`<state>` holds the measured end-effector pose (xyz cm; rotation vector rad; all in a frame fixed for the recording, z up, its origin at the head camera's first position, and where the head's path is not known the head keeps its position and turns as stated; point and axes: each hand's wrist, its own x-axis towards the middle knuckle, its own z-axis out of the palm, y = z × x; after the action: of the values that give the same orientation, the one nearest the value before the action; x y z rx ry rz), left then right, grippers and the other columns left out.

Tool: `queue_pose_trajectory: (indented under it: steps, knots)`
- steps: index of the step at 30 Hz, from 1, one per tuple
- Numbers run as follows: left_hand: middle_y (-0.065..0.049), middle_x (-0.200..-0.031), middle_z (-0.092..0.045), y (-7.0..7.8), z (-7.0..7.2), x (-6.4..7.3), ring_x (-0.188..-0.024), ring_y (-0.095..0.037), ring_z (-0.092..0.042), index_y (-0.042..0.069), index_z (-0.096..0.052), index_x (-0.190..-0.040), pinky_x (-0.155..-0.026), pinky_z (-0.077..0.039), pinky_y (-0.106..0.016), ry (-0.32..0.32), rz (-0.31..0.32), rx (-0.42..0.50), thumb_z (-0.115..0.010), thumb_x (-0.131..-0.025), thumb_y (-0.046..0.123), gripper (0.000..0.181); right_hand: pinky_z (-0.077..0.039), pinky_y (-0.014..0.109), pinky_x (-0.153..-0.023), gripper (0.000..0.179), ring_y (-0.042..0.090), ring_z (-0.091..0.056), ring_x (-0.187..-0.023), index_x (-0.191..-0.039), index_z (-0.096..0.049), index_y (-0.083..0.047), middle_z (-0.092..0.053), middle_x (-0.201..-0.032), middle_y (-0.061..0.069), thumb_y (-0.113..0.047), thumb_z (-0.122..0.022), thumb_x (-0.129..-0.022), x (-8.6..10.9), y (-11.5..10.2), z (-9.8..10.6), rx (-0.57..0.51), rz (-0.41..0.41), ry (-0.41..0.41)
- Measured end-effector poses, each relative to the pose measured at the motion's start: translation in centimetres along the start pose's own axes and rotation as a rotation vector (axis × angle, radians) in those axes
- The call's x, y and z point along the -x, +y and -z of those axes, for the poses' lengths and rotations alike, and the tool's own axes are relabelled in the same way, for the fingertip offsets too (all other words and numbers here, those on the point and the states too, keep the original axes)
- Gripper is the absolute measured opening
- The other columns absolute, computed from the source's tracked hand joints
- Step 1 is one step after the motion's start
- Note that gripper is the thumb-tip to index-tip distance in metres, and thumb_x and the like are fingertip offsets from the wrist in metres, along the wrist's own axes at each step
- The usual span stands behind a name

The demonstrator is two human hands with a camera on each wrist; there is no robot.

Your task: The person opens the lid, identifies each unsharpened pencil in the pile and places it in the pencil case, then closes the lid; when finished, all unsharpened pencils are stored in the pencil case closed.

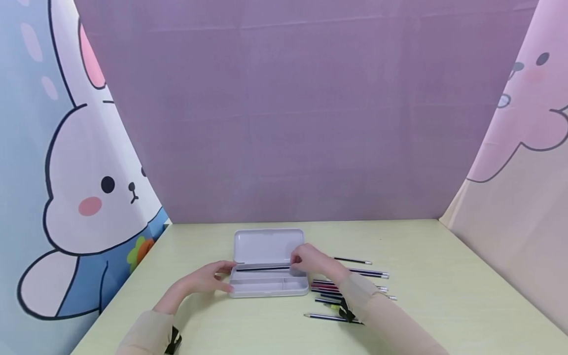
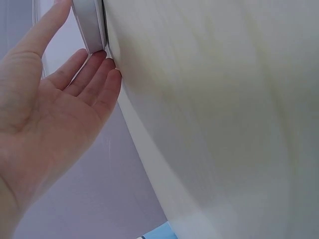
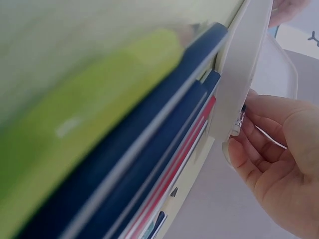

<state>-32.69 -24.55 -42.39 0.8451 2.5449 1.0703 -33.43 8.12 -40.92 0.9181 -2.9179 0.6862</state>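
Note:
A pale grey pencil case (image 1: 270, 295) lies on the table with its lid folded back. Inside its long rear compartment is a dark pencil (image 1: 262, 269). My right hand (image 1: 312, 260) pinches this pencil near its eraser end, which shows between thumb and fingers in the right wrist view. At the case's left end, my left hand (image 1: 207, 278) touches the side with thumb and fingers spread. In the left wrist view those fingertips (image 2: 97, 59) meet the case's corner (image 2: 90, 30). The front part of the case has a long section and a small one.
Several dark pencils (image 1: 368, 272), a red one (image 1: 325, 287) and a yellow-green one (image 1: 333, 306) lie right of the case, partly under my right forearm. One pencil (image 1: 326, 317) lies nearer the front. A purple panel (image 1: 301, 123) stands behind the table (image 1: 248, 325).

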Motion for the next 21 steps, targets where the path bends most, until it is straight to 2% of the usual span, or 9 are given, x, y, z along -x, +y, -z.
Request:
queue_pose_trajectory:
  steps: [14, 21]
  knots:
    - [-0.026, -0.135, -0.047, 0.4, -0.1, -0.7, -0.122, -0.042, -0.045, -0.006, -0.042, -0.135, -0.101, -0.040, -0.056, 0.011, 0.014, 0.009, -0.075, -0.079, 0.022, 0.071, -0.048, 0.020, -0.061, 0.010, 0.007, -0.051, -0.066, -0.073, -0.068, -0.009, -0.062, -0.071, -0.002, -0.006, -0.068, -0.083, -1.1, 0.7, 0.2, 0.042, 0.018, 0.031]
    - [-0.024, -0.134, -0.048, 0.5, -0.1, -0.9, -0.121, -0.041, -0.046, -0.006, -0.043, -0.134, -0.100, -0.041, -0.055, 0.022, 0.017, -0.003, -0.075, -0.079, 0.024, 0.071, -0.050, 0.021, -0.063, 0.008, 0.007, -0.054, -0.068, -0.075, -0.069, -0.008, -0.064, -0.073, -0.002, -0.005, -0.069, -0.082, -1.1, 1.1, 0.7, -0.001, 0.011, 0.018]
